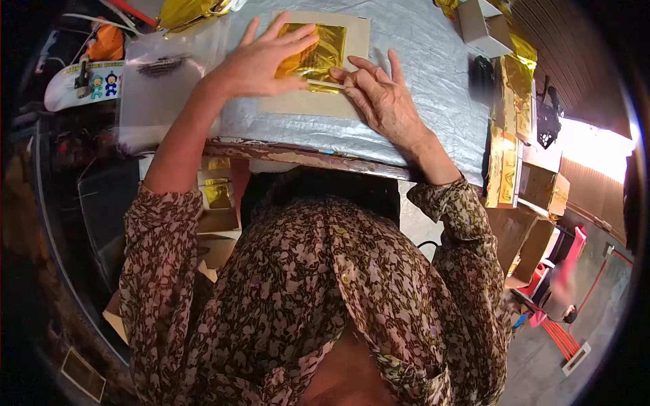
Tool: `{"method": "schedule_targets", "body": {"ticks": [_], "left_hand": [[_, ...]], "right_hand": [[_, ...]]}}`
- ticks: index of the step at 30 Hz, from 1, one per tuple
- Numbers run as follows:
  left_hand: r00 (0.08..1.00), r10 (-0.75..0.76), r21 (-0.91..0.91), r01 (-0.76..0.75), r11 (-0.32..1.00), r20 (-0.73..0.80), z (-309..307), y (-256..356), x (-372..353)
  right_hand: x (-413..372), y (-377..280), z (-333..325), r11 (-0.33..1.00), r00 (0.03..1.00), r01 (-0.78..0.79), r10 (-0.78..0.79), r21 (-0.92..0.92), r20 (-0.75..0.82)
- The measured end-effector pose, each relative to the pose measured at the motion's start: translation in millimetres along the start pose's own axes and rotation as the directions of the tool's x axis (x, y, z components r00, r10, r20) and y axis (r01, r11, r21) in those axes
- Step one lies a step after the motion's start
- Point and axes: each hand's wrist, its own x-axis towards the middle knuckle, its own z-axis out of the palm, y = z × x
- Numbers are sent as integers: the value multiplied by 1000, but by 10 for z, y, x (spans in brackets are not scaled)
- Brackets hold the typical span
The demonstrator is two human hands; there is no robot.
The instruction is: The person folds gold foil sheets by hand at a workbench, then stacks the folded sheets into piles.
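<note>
A shiny gold foil packet [332,51] lies on a beige cardboard sheet [291,103] on the table. My left hand [261,64] rests across the packet's left part with fingers spread, slightly smeared by motion. At the packet's lower right corner, my right hand [386,101] pinches the edge between thumb and forefinger, its other fingers raised. A thin pale strip [325,84] runs along the packet's near edge between the two hands. Part of the packet is hidden under my left hand.
Silvery sheeting [433,88] covers the table. Clear plastic sheets [162,95] lie left. A white box [484,30] and a dark object [481,78] stand right, beside gold-wrapped cartons [504,135]. Gold foil [193,13] lies at the back left. Another person [560,284] is at far right.
</note>
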Motion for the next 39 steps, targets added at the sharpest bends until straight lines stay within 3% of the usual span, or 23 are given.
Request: {"method": "schedule_targets", "body": {"ticks": [1, 3, 6, 10, 11, 12, 14, 15, 16, 18, 22, 24, 31, 37, 39], "left_hand": [[1000, 12, 2, -12, 1000, 0, 13, -20, 74], [958, 146, -401, -239, 884, -249, 68, -62, 248], [983, 121, -524, -176, 833, -139, 269, 143, 256], [978, 123, -535, -195, 822, -167, 304, 120, 256], [977, 125, -528, -198, 826, -171, 279, 116, 254], [977, 128, -523, -201, 828, -173, 257, 119, 241], [969, 123, -561, -224, 797, -213, 252, 105, 250], [960, 118, -592, -251, 766, -254, 269, 107, 259], [959, 123, -596, -256, 761, -256, 279, 107, 263], [958, 118, -607, -259, 751, -263, 266, 89, 262], [959, 104, -612, -250, 750, -264, 268, 95, 247], [962, 102, -593, -238, 769, -254, 288, 91, 249], [945, 131, -560, -286, 777, -300, 346, 65, 269], [958, 109, -577, -248, 778, -266, 336, 84, 248], [953, 115, -575, -263, 774, -281, 339, 85, 256]], "right_hand": [[-3, -1, 2, 1000, 1000, -10, 10, -4, -6], [-9, -7, 8, 1000, 1000, -2, 2, 8, 16], [-24, 46, 68, 998, 1000, -10, 11, 70, -14], [-33, 34, -117, 982, 997, 16, -2, 187, -75], [-61, -16, -255, 903, 968, -175, 231, 392, -100], [-116, -31, -336, 743, 888, -333, 455, 581, -72], [-276, 130, -318, 731, 803, -366, 561, 576, -201], [-355, 180, -355, 726, 758, -515, 634, 456, -153], [-424, 176, -351, 724, 754, -521, 639, 452, -153], [-515, 119, -347, 793, 798, -529, 586, 301, -141], [-550, -61, -363, 753, 783, -577, 620, 315, -49], [-559, -93, -351, 814, 825, -530, 560, 240, -79], [-524, -161, -356, 789, 800, -544, 590, 286, -108], [-496, -168, -261, 820, 836, -485, 537, 303, -114], [-486, -206, -332, 772, 814, -564, 579, 294, 40]]}}
